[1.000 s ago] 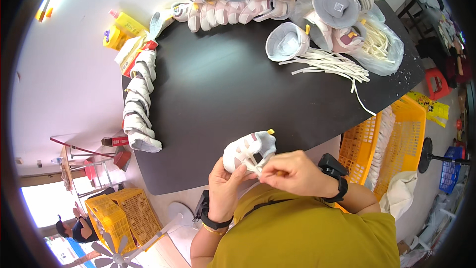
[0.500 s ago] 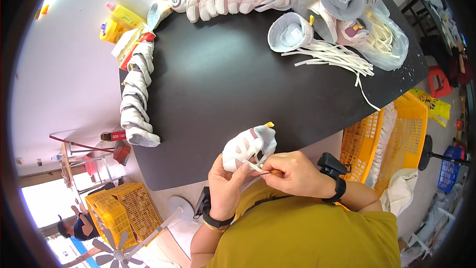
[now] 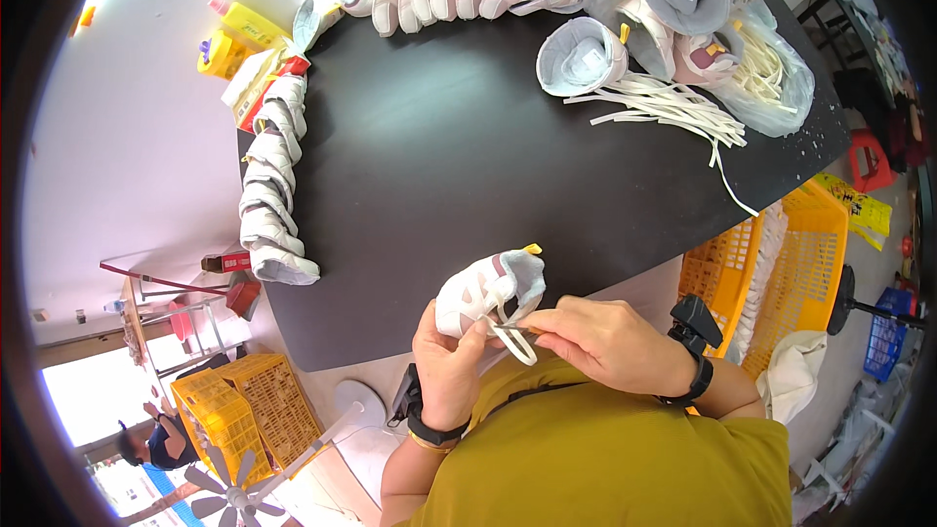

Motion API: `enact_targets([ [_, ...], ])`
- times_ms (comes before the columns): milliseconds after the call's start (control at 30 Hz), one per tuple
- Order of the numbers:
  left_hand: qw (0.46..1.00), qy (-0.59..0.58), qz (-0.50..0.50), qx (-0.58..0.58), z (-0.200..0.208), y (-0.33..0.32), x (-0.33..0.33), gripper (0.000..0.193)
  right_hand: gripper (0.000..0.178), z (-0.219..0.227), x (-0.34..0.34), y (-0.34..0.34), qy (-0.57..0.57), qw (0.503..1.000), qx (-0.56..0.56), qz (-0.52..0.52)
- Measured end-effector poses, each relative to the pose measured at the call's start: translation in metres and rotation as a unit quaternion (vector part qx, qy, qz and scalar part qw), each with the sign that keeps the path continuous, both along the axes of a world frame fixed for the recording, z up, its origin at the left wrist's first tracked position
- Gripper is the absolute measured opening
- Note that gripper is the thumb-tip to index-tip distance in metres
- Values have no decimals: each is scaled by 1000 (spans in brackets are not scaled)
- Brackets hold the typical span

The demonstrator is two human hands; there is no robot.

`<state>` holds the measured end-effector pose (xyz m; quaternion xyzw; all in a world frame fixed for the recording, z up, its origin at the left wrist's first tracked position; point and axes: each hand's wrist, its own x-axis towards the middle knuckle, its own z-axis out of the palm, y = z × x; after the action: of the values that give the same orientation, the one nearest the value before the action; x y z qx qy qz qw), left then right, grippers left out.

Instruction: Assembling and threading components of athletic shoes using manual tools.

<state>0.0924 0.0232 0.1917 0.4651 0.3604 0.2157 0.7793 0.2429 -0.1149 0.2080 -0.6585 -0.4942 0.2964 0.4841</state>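
A small white and pale-pink shoe upper (image 3: 467,299) with a grey lining and a yellow pull tab is held by my left hand (image 3: 447,356) near the table's front edge. My left fingers close round its lower side. My right hand (image 3: 603,340) pinches a thin metal tool with an orange-brown handle (image 3: 537,330), its shaft pointing left at the lace area of the upper. A flat white lace (image 3: 520,348) forms a loop hanging below the shaft. The tool's tip is hidden by the lace and my left thumb.
A line of stacked white uppers (image 3: 268,200) runs along the table's (image 3: 410,176) left edge. More uppers (image 3: 439,0) stand at the back. Loose white laces (image 3: 673,109) and a plastic bag of laces (image 3: 781,88) lie back right. Yellow crates (image 3: 800,263) stand at the right.
My right hand has moved right, away from the upper, with the tool. The lace now hangs in a larger loop. My left hand keeps its hold on the upper.
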Motion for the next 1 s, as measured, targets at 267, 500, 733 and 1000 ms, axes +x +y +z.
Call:
enact_targets([
  [267, 999, 13, -5, 41, 4, -2, 2, 28, 13, -7, -6, 8, 20, 999, -32, -13],
  [500, 999, 8, -7, 41, 3, -1, 2, 29, 15, -17, -9, 11, 53, 998, -12, -31],
  [733, 999, 22, -5, 48, 3, -2, 3, 30, 13, -22, -13, 13, -22, 997, 32, -74],
  [1000, 948, 118, -1, 296, -7, -6, 2, 21, 13, -12, -12, 14, -310, 948, 24, -67],
])
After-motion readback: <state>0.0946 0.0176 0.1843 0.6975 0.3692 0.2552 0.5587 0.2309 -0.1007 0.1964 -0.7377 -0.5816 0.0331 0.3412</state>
